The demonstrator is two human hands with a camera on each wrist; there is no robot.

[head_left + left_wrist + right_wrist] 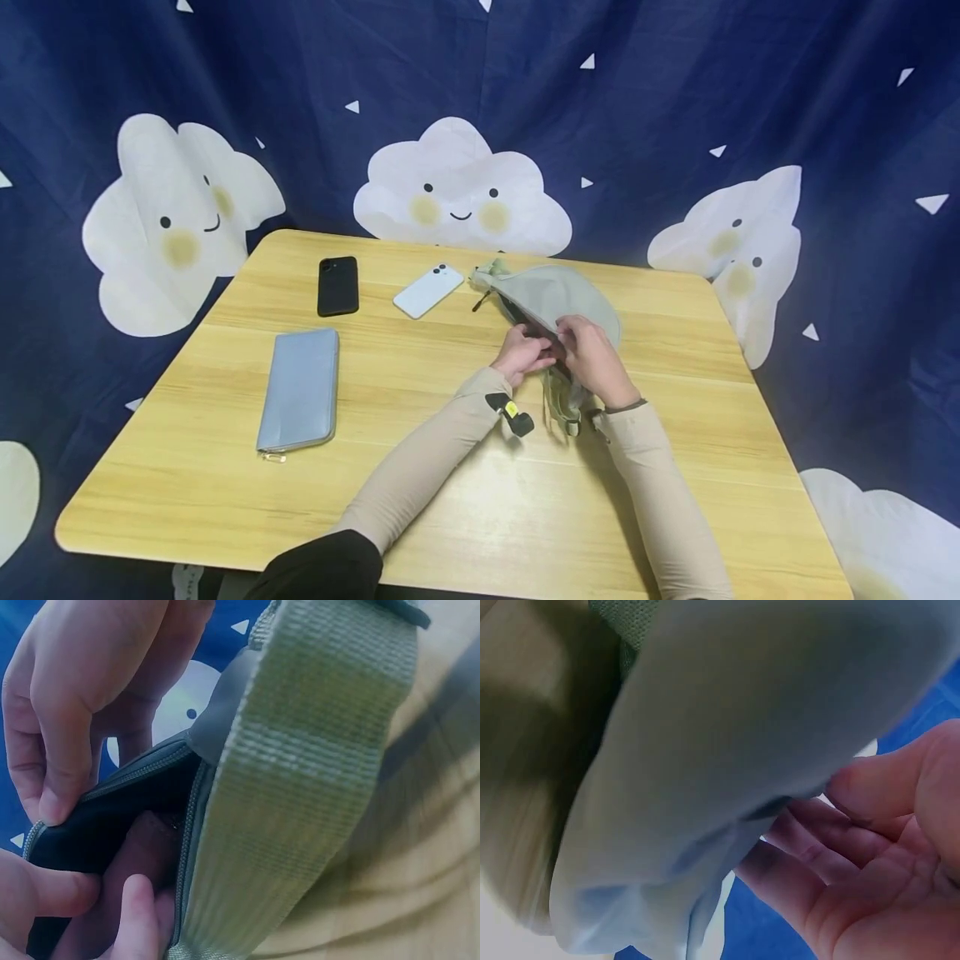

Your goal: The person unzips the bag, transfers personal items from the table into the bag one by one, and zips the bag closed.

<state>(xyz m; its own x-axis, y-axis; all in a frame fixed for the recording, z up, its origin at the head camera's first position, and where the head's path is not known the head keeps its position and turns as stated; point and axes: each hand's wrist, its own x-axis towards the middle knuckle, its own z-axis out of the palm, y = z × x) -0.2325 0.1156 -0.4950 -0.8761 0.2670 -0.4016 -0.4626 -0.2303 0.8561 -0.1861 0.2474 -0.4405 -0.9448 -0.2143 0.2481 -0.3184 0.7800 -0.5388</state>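
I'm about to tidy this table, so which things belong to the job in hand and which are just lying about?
In use: bag, right hand pinching its edge, left hand at its opening.
Lying about: black phone, white phone, blue wallet.

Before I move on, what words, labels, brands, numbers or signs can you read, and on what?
No words, brands or numbers are readable.
Yellow tag on the left wrist's band: any marking is too small to read.
Black phone, white phone: no legible brand on their backs.
Blue wallet, grey bag: no lettering I can make out.
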